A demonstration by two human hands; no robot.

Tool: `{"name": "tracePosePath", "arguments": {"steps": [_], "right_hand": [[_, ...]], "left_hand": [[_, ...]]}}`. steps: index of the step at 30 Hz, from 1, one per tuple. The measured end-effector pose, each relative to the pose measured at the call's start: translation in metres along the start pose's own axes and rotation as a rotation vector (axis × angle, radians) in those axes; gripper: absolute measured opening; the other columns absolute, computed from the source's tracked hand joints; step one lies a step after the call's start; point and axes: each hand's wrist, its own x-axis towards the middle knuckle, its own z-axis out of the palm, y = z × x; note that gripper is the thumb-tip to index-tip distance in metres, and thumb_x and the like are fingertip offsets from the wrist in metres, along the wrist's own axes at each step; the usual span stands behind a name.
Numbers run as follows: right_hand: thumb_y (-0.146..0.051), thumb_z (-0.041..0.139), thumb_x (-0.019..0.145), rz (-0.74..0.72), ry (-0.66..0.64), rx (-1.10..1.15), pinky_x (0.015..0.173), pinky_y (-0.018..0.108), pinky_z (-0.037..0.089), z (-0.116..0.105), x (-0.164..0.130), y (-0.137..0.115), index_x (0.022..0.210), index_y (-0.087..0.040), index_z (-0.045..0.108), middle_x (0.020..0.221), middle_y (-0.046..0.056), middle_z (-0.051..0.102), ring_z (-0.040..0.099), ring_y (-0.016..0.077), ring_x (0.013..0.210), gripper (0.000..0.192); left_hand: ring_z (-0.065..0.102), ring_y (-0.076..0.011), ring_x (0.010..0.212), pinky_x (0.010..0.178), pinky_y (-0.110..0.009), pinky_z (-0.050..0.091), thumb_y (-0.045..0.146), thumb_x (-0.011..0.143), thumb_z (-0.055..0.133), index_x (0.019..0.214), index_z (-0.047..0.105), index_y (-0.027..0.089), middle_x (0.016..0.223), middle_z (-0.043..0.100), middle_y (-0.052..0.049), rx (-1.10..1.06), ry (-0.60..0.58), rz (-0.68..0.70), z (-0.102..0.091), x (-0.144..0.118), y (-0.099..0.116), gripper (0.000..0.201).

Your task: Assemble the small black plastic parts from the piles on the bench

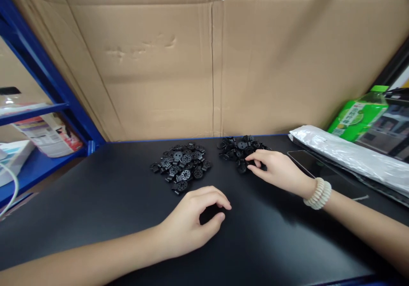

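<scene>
Head view: the bare right hand (281, 169), wearing a pale ridged bead bracelet (318, 193), has thumb and fingers slightly parted; whether they hold a piece, I cannot tell. At its fingertips lies a tangled heap of small black plastic pieces (234, 147). The bare left hand (188, 224) is curved, thumb apart from fingers, holding nothing. Beyond its knuckles, perforated round black plastic pieces (185, 164) are heaped on the smooth black tabletop (96, 205).
</scene>
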Motion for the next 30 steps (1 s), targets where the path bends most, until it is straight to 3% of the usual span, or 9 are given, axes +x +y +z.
{"name": "tracePosePath", "arguments": {"steps": [6,9,15,18,30], "right_hand": [[-0.03,0.06,0.085,0.073,-0.01,0.124,0.058,0.026,0.043,-0.005,0.001,-0.003,0.088,-0.019,0.066,0.066,-0.001,0.062,0.056,0.0143,0.059,0.013],[-0.036,0.061,0.083,0.225,-0.023,0.324,0.055,0.024,0.044,-0.013,0.003,-0.001,0.083,-0.017,0.065,0.065,0.0,0.064,0.057,0.0135,0.059,0.019],[-0.04,0.067,0.077,0.485,-0.073,0.687,0.039,0.018,0.03,-0.017,0.003,-0.003,0.076,-0.016,0.06,0.057,-0.002,0.056,0.047,0.0079,0.046,0.025],[-0.042,0.066,0.078,0.517,-0.062,0.82,0.036,0.016,0.027,-0.016,0.003,-0.005,0.074,-0.016,0.055,0.059,-0.001,0.056,0.046,0.0068,0.044,0.028],[-0.035,0.056,0.082,0.528,-0.026,0.859,0.034,0.016,0.023,-0.016,0.005,-0.008,0.069,-0.017,0.05,0.049,-0.003,0.052,0.039,0.0052,0.036,0.022]], "left_hand": [[0.063,-0.0175,0.091,0.085,-0.028,0.049,0.004,0.082,0.055,0.094,0.066,0.015,0.097,0.067,-0.007,0.007,-0.003,0.003,0.001,-0.001,0.0,0.02],[0.063,-0.0175,0.09,0.084,-0.028,0.049,0.003,0.081,0.055,0.093,0.067,0.014,0.096,0.067,-0.007,0.005,-0.006,-0.003,0.001,-0.001,0.0,0.02],[0.063,-0.0184,0.09,0.084,-0.03,0.05,0.004,0.08,0.055,0.093,0.067,0.015,0.096,0.068,-0.008,0.005,0.001,-0.002,0.001,0.001,0.002,0.02],[0.064,-0.0185,0.09,0.083,-0.03,0.05,0.004,0.08,0.055,0.092,0.067,0.015,0.095,0.068,-0.008,0.002,0.005,0.003,0.001,0.001,0.001,0.02],[0.063,-0.019,0.089,0.084,-0.03,0.049,0.004,0.08,0.055,0.092,0.067,0.013,0.094,0.068,-0.009,0.039,-0.013,0.005,0.0,0.0,0.001,0.02]]}}
